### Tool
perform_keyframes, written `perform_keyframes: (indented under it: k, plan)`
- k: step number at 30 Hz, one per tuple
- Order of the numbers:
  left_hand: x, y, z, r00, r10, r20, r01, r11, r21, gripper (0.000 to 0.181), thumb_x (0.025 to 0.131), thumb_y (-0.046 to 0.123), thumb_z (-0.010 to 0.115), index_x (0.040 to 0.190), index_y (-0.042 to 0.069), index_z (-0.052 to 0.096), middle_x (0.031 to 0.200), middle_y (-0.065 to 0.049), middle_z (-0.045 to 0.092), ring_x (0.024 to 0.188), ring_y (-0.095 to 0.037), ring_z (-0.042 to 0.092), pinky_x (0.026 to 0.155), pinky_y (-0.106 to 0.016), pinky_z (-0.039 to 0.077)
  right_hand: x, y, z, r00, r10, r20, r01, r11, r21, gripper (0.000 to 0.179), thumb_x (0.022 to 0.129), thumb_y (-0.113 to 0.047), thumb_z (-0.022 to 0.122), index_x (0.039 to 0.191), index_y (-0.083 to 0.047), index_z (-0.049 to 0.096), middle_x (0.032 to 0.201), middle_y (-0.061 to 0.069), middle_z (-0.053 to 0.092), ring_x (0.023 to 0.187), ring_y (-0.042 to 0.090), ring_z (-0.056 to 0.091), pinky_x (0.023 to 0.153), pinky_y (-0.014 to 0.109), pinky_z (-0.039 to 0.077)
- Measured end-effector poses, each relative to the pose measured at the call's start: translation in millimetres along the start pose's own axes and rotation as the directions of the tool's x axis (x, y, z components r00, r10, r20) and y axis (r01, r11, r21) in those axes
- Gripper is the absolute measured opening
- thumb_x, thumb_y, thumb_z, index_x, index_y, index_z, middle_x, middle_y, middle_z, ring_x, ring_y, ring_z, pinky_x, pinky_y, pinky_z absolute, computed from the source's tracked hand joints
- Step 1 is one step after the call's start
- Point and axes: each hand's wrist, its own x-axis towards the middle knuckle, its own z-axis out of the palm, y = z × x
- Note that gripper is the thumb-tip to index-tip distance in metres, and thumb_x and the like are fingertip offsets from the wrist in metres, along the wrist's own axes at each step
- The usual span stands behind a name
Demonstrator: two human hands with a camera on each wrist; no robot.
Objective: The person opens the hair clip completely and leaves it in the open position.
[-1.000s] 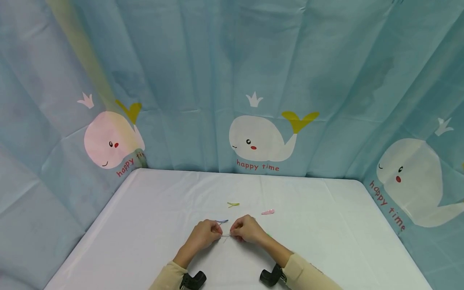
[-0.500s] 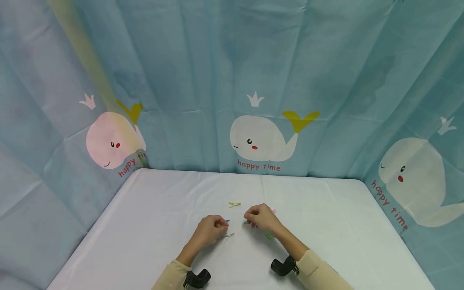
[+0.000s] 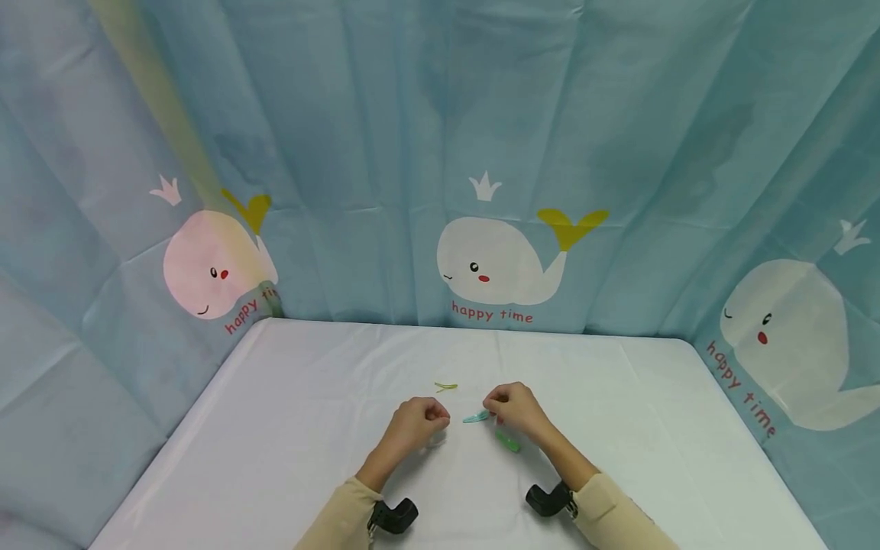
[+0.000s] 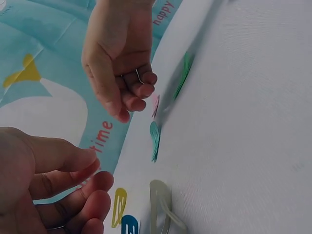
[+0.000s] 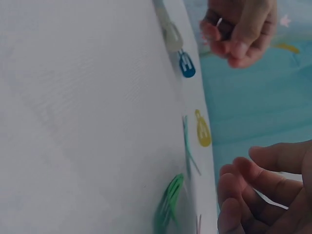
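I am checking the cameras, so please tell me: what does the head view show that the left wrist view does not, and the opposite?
Only the head view: the beige sleeves.
Only the left wrist view: the blue clip and the pink clip.
Both: the left hand, the right hand, the yellow clip, the teal clip, the green clip and the white table.

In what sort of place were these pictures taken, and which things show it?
Probably an indoor, curtained-off tabletop workspace: light-blue whale-printed fabric hangs behind and beside a white, cloth-covered table, where a slender bright-green hair clip lies.
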Motion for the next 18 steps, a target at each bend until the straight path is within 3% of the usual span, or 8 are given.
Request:
perform_keyframes:
  k: [8, 13, 18]
  plan:
    - [12.8, 5.3, 13.5, 1.0, 0.0, -0.013, 0.001, 0.995, 0.103, 0.007, 0.084, 0.012, 0.072, 0.078, 0.01, 0.071, 0.067, 0.003, 0.063, 0.059, -0.005, 0.05, 0.057, -0.022, 0.04, 1.5, 8, 3, 0.999, -0.024, -0.031, 0.02, 0.993, -0.114, 0.01, 0.088, -0.012, 0.068, 0.082, -0.006, 0.074, 0.071, 0.002, 0.067, 0.055, 0.01, 0.053, 0.056, 0.026, 0.042]
    - [21.8, 6.5, 22.8, 1.0, -0.021, 0.022, 0.017, 0.989, 0.148, 0.006, 0.083, 0.013, 0.071, 0.078, 0.009, 0.071, 0.067, 0.003, 0.062, 0.058, -0.008, 0.049, 0.056, -0.023, 0.039, -0.2, 8, 4, 0.998, -0.058, -0.028, 0.051, 0.977, -0.206, 0.009, 0.087, -0.012, 0.07, 0.081, -0.005, 0.074, 0.073, 0.0, 0.068, 0.061, 0.01, 0.053, 0.059, 0.026, 0.043]
    - [29.1, 6.9, 32.6, 0.999, -0.042, 0.034, 0.035, 0.979, 0.202, 0.007, 0.084, 0.016, 0.071, 0.081, 0.01, 0.073, 0.072, 0.002, 0.067, 0.06, -0.011, 0.054, 0.057, -0.026, 0.043, 1.8, 6, 5, 0.997, -0.068, -0.03, 0.059, 0.97, -0.235, 0.009, 0.085, -0.011, 0.072, 0.081, -0.003, 0.073, 0.073, 0.002, 0.069, 0.063, 0.01, 0.053, 0.059, 0.025, 0.044]
